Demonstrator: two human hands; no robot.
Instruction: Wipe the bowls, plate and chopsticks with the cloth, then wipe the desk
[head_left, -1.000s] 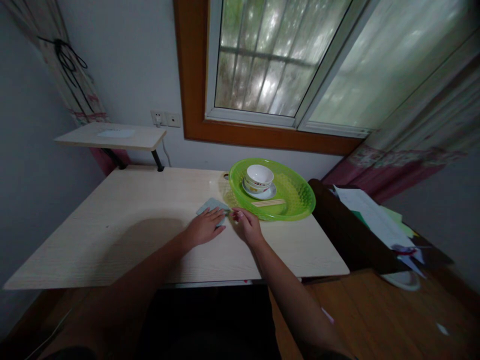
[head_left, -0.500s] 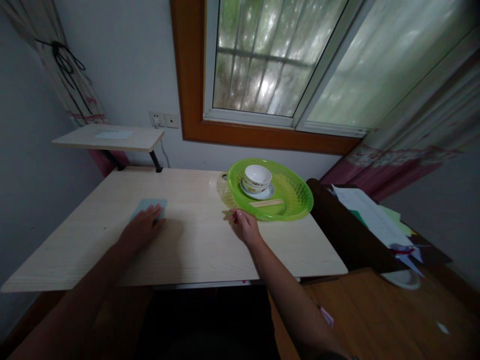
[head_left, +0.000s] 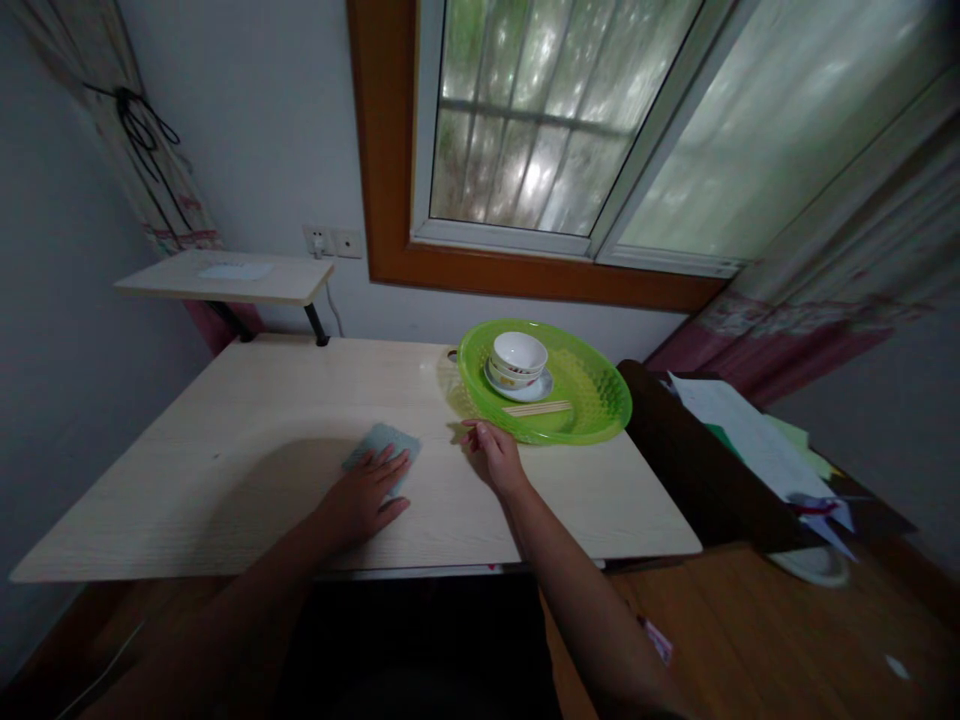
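My left hand (head_left: 367,500) lies flat with its fingers spread on a light blue-grey cloth (head_left: 405,445), pressing it against the pale wooden table (head_left: 247,400). Part of the cloth is hidden under the palm. My right hand (head_left: 495,458) rests on the table with its fingers loosely curled and nothing visible in them. It is beside the near left rim of a green plastic basket (head_left: 600,425). Inside the basket, white bowls (head_left: 519,352) are stacked on a small plate (head_left: 541,388), and several light chopsticks (head_left: 536,409) lie in front of them.
A small raised shelf (head_left: 225,280) on black legs stands at the table's back left, with a paper on it. Behind is the wall with a socket (head_left: 318,240) and a barred window. Dark furniture bearing papers (head_left: 739,435) adjoins the table's right side.
My left hand has slid the cloth to the right and somewhat nearer to me across the table. The right hand stays in place beside the basket. The view has shifted slightly.
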